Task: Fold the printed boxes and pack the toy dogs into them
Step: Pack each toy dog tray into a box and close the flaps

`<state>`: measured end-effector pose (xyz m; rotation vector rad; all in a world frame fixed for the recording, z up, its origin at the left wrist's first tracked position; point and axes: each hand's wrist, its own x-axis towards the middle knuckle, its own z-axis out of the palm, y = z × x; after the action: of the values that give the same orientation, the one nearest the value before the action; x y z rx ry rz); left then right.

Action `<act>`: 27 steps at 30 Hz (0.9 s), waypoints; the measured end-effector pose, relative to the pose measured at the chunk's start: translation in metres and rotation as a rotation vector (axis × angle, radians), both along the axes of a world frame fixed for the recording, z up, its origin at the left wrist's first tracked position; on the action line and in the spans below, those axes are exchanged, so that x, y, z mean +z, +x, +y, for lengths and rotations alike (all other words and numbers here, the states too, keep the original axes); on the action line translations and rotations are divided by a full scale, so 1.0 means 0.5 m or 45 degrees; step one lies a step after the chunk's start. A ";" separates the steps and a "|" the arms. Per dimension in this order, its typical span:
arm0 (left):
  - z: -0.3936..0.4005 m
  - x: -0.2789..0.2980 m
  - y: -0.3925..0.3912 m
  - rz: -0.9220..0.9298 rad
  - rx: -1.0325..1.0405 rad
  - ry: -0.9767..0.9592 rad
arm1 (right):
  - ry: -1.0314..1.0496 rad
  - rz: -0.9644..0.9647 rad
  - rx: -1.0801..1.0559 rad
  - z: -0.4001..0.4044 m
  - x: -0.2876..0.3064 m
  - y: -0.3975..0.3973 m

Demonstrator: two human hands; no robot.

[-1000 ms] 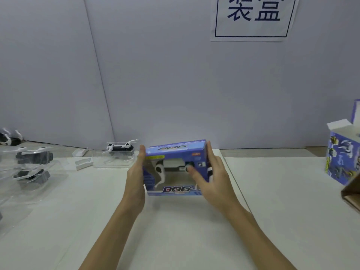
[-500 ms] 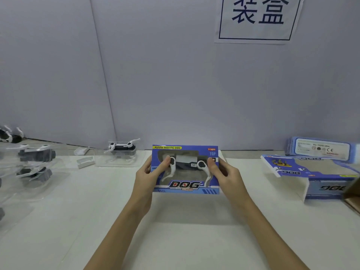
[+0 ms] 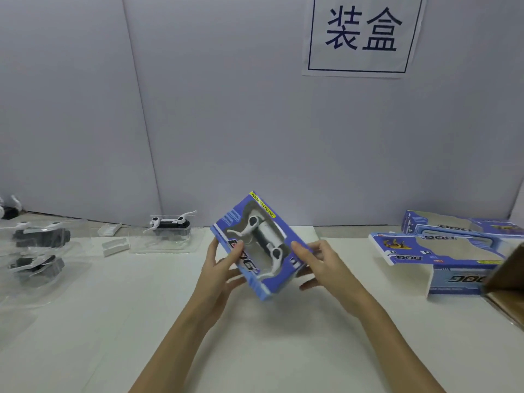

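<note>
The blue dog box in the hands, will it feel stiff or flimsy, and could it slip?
The box is probably light: both hands hold it tilted in the air. Its big window likely leaves the front panel bendy. The glossy print may be slippery, so the left hand and right hand grip opposite edges.

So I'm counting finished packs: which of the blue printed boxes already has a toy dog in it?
The blue box held tilted between both hands: a white dog shows through its window. The boxes at the right lie unfolded and open.
</note>
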<state>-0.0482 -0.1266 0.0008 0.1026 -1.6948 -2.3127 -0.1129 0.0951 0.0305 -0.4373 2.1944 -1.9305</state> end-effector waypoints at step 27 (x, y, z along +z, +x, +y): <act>-0.003 -0.045 -0.037 -0.190 0.095 -0.177 | 1.120 0.246 -1.062 0.184 -0.027 -0.108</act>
<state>-0.0664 -0.1279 -0.0215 0.3125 -1.8840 -2.1740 -0.1671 0.1871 0.0170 0.5303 3.3564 -0.8918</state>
